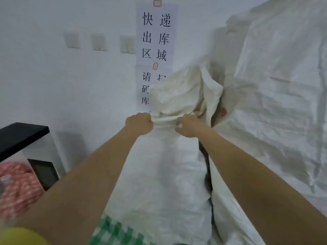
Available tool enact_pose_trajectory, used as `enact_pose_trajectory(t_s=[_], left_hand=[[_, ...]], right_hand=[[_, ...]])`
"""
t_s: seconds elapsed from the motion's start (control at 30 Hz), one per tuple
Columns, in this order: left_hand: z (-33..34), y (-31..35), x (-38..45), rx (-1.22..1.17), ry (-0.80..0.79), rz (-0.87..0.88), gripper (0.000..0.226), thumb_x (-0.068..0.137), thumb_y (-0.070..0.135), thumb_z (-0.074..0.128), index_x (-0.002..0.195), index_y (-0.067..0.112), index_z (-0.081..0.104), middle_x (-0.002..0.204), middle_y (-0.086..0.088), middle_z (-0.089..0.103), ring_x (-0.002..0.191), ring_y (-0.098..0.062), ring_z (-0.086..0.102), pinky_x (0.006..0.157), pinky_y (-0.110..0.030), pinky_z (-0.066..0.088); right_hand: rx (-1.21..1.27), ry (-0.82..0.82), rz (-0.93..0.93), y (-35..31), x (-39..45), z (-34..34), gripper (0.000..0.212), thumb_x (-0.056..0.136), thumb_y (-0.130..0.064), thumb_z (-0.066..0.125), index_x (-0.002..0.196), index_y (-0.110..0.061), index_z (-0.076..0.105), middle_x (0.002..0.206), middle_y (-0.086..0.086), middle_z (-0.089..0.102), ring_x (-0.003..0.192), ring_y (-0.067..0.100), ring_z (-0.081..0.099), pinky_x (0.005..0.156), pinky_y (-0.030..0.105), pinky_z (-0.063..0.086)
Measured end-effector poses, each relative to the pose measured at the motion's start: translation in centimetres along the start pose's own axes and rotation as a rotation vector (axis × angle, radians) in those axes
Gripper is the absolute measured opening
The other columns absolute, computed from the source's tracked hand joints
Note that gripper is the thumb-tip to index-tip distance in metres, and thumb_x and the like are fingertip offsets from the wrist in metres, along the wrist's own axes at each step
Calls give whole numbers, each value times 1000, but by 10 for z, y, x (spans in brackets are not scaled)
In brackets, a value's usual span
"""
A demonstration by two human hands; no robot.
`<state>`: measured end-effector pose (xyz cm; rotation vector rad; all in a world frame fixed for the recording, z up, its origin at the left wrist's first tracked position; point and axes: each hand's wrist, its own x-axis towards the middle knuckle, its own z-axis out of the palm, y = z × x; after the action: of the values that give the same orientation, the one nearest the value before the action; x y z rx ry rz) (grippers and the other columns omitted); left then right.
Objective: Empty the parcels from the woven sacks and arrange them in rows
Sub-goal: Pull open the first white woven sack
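A white woven sack (159, 174) stands upright in front of me, with a green checked band low on its side. Its cream-coloured top (180, 92) is bunched and gathered at the neck. My left hand (138, 125) grips the gathered neck from the left. My right hand (187, 126) grips it from the right, and the fabric is stretched tight between the two fists. No parcels are visible; the sack hides its contents.
A much larger white woven sack (274, 103) fills the right side, touching the one I hold. A white cabinet with a black top (23, 135) stands at the left, with red patterned bags (16, 190) in front. A paper sign (156, 38) hangs on the wall.
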<state>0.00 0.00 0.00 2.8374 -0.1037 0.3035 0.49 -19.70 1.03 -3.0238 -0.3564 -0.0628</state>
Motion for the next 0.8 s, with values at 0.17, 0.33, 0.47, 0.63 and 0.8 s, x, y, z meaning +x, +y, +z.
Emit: enact_pose_trajectory(t_s=[0.17, 0.33, 0.47, 0.63, 0.8], left_hand=[[51, -42, 11, -99, -296, -38, 29, 98, 30, 39, 118, 17, 54, 125, -4, 57, 110, -26, 55, 90, -32, 43], [91, -63, 18, -135, -453, -33, 53, 100, 41, 38, 146, 18, 29, 145, -12, 36, 129, -34, 40, 104, -41, 36], [114, -70, 23, -173, -458, -84, 63, 98, 47, 38, 152, 22, 15, 156, -10, 19, 141, -33, 21, 112, -46, 24], [140, -74, 21, -263, -458, -108, 64, 97, 47, 40, 151, 23, 15, 155, -9, 21, 138, -36, 25, 110, -47, 26], [161, -78, 11, -322, -298, -147, 52, 94, 43, 51, 137, 19, 37, 137, -9, 40, 121, -35, 44, 96, -42, 40]], right_hand=[[-24, -157, 134, -10, 26, 56, 71, 91, -61, 48, 150, -26, 27, 158, 7, 19, 139, 35, 26, 112, 50, 28], [-152, -175, 218, -18, 45, 97, 86, 87, -73, 39, 154, -28, 10, 162, 8, 4, 146, 37, 9, 115, 56, 12], [-203, -96, 365, -17, 54, 103, 89, 90, -68, 41, 155, -24, -1, 160, 18, -11, 146, 43, -8, 116, 58, 0], [48, -116, 497, -7, 55, 117, 80, 91, -58, 49, 151, -18, 14, 146, 18, 31, 131, 40, 33, 108, 51, 31], [173, -126, 444, 6, 59, 128, 72, 93, -56, 49, 146, -14, 26, 140, 16, 35, 128, 38, 36, 102, 46, 35]])
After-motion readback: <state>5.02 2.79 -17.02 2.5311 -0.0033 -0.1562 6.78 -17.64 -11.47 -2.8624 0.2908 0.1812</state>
